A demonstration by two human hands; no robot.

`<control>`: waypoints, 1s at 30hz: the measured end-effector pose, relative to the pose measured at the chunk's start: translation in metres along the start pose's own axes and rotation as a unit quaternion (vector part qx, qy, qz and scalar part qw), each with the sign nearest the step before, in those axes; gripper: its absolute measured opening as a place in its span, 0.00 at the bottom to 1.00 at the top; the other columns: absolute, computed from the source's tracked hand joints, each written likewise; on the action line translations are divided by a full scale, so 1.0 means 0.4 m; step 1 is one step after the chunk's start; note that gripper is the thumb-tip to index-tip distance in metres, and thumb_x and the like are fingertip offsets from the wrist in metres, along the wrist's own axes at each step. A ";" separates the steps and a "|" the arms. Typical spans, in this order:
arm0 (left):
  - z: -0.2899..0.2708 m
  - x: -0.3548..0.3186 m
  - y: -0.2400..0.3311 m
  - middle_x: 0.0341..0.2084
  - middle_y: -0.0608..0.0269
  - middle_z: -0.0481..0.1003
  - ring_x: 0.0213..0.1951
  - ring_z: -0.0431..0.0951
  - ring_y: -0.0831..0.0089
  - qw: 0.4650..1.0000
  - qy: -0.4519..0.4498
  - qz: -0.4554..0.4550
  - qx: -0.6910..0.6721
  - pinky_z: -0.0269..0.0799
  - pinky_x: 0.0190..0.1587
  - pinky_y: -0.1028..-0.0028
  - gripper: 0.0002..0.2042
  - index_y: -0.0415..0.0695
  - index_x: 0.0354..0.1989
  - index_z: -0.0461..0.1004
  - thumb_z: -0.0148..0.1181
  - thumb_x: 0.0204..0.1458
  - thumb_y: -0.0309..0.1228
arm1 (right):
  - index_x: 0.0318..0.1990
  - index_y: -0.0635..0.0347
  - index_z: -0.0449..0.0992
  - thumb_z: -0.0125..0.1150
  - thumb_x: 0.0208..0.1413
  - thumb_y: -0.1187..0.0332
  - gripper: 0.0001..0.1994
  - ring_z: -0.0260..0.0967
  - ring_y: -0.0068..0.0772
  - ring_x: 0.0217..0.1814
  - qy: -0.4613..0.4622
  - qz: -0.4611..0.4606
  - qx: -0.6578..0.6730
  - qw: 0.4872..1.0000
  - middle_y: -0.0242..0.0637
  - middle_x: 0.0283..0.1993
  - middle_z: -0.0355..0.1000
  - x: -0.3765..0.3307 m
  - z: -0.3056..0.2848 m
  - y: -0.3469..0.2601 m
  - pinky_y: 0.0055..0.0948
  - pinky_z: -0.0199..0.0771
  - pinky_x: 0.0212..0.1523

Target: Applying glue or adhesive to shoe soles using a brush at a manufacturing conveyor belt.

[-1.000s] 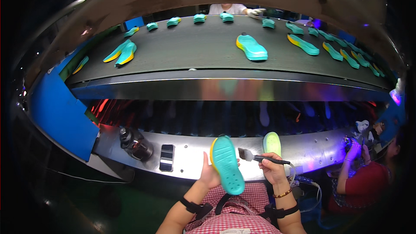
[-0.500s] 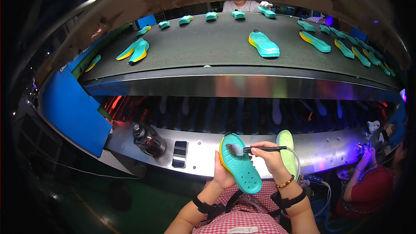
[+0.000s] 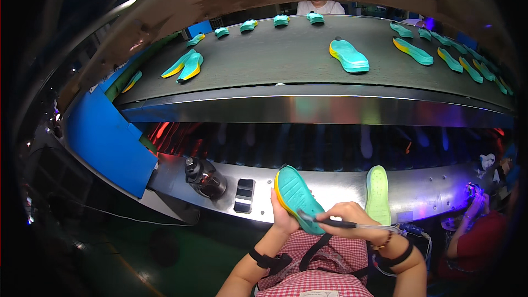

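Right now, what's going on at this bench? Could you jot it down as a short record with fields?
Left hand: left hand holds a teal shoe sole with a yellow edge, tilted upright.
Right hand: right hand grips a thin brush, its tip on the sole's lower part.
Beside it: pale green sole standing against the metal ledge.
Left on the ledge: dark bottle.
Behind: conveyor belt carrying more teal soles, one at.
Nearby: another person's hand at lower right.
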State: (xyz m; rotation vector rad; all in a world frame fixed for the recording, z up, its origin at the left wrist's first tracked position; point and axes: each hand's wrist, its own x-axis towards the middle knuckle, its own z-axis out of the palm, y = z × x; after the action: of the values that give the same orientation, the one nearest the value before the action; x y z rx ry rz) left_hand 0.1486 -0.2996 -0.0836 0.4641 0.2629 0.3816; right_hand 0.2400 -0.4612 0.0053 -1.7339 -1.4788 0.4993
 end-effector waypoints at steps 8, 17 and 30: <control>0.055 -0.054 0.007 0.48 0.51 0.67 0.47 0.71 0.55 0.975 -0.175 -0.109 -0.082 0.65 0.51 0.55 0.37 0.44 0.55 0.60 0.20 0.51 0.62 | 0.37 0.65 0.76 0.60 0.48 0.75 0.08 0.70 0.19 0.32 0.134 0.059 0.329 0.933 0.35 0.30 0.75 0.022 -0.058 -0.030 0.19 0.71 0.35; 0.120 -0.063 0.028 0.43 0.51 0.70 0.43 0.73 0.53 0.985 -0.112 -0.075 -0.103 0.68 0.47 0.55 0.35 0.43 0.55 0.60 0.26 0.52 0.60 | 0.37 0.62 0.77 0.62 0.45 0.73 0.09 0.72 0.22 0.32 0.111 0.084 0.333 0.932 0.37 0.32 0.75 -0.012 -0.048 -0.050 0.20 0.71 0.32; 0.188 -0.087 0.086 0.31 0.47 0.71 0.31 0.72 0.56 0.989 -0.055 0.133 -0.046 0.68 0.37 0.61 0.44 0.37 0.43 0.66 0.24 0.44 0.70 | 0.38 0.64 0.76 0.63 0.44 0.78 0.11 0.72 0.32 0.41 -0.009 -0.146 0.211 0.966 0.41 0.37 0.74 -0.064 -0.047 -0.045 0.26 0.72 0.43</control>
State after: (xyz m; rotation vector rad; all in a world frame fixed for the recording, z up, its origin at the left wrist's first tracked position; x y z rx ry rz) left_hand 0.1320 -0.3143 0.0034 0.4277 0.0756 0.6245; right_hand 0.2357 -0.4912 0.0259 -1.1618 -1.4801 0.6209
